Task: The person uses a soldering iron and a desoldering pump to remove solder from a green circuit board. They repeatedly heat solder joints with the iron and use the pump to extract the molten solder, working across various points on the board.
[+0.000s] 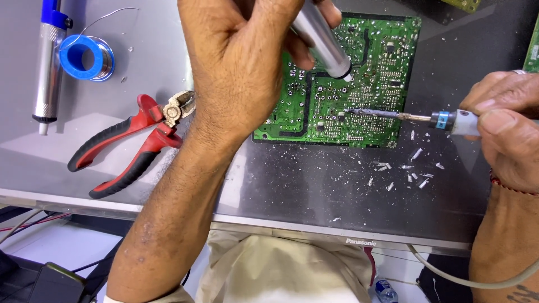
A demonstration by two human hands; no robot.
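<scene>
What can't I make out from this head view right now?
- Soldering iron tip contact on the green circuit board: too small to tell.
- Metal suction tool upper end: hidden inside the left hand.
- Board's left part: covered by that hand.
- Right hand and iron handle: cut off by the right edge.

the grey glossy panel (314, 185) carried a green circuit board (342, 84), red-handled pliers (132, 143), a blue solder spool (87, 57), a second desoldering pump (49, 64) and scattered solder flakes (407, 168).

Desoldering pump (323, 42) upper barrel hidden in left hand (241, 62), circuit board (365, 78) left part covered, right hand (505, 129) cropped at edge
</scene>
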